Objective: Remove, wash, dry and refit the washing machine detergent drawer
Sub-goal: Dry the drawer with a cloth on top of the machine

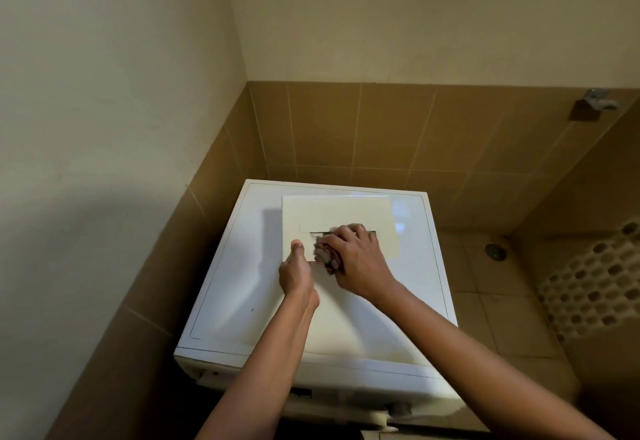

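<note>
One washing machine (221,301), white, lid flat, serving as work surface. Drawer (339,211) lies flat on machine top, centre toward rear. Judged: rigid moulded plastic, light, slick when wet, thin walls may crack; hold by side edges, not by slot. Hands: left hand (296,275) pinches drawer's left edge, thumb on top, fingers hidden. Right hand (356,259) curled round bunched cloth (327,256), pressing it on drawer by dark slot. Cloth soft, compliant. No brand, label or text readable.
</note>
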Available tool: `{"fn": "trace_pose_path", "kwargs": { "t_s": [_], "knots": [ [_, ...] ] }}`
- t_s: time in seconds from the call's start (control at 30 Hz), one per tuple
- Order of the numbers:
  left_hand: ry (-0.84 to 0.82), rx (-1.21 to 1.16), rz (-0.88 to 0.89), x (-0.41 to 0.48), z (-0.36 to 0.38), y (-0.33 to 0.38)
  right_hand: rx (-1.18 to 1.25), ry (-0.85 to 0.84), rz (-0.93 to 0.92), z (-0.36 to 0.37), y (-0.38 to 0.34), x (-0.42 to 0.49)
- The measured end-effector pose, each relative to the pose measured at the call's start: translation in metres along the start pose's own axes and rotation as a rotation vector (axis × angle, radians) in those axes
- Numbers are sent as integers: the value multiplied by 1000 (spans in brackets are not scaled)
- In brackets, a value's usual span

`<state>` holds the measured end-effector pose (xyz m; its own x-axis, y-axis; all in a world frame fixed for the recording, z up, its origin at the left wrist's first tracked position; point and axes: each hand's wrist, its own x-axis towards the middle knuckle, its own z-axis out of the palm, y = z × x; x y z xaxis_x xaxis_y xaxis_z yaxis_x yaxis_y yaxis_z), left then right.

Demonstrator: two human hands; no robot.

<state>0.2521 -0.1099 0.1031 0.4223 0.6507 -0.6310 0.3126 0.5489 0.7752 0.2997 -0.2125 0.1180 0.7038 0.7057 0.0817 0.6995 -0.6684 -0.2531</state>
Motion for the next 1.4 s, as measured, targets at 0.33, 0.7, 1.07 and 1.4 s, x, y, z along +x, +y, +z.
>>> {"fn": "trace_pose_path", "kwargs": {
  "t_s": [0.33,0.7,1.07,1.4],
  "knots": [
    [-12,50,9,1,3,-8,-214,12,490,6,5,-16],
    [-27,37,-6,-3,-1,-2,-8,43,162,14,-38,7],
    [20,50,-17,6,0,3,-266,69,251,-1,6,-9],
    [-1,45,26,18,-6,18,13,163,-15,4,-38,23]
  ]
}}
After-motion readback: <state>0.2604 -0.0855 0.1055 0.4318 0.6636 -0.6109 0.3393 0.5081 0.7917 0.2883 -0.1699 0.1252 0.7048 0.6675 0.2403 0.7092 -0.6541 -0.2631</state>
